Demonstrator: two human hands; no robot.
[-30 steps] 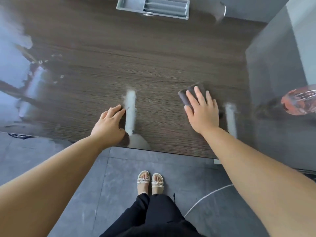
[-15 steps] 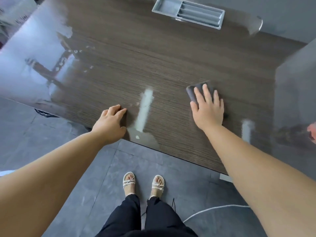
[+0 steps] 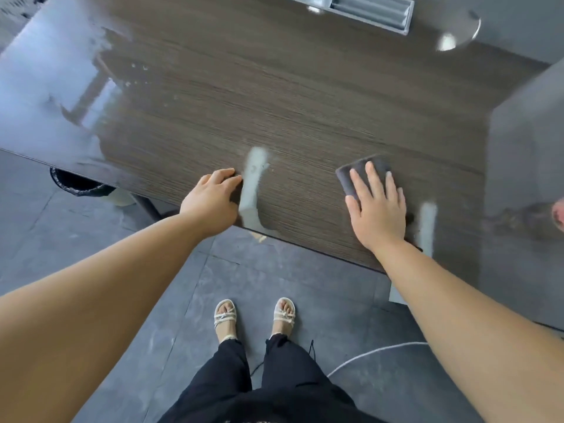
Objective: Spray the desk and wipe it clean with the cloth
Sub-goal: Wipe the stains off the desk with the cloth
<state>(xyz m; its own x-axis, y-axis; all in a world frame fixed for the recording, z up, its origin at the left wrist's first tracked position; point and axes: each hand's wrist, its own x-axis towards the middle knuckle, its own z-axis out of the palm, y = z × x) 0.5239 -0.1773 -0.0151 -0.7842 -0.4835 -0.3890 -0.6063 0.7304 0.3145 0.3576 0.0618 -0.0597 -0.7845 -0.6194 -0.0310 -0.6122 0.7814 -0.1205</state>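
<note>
A: Where are the right fingers (image 3: 370, 178)?
B: Straight and spread, pressing flat on a folded dark grey cloth (image 3: 346, 175). The right hand (image 3: 378, 210) covers most of it, near the front edge of the dark wood-grain table (image 3: 290, 96).
A: And the other side?
B: The left fingers (image 3: 227, 174) are loosely curled, holding nothing. The left hand (image 3: 210, 203) rests on that same edge, well apart from the cloth.
A: Room to move?
B: Open wood surface stretches back to a grey plastic tray (image 3: 369, 10) at the far edge.
</note>
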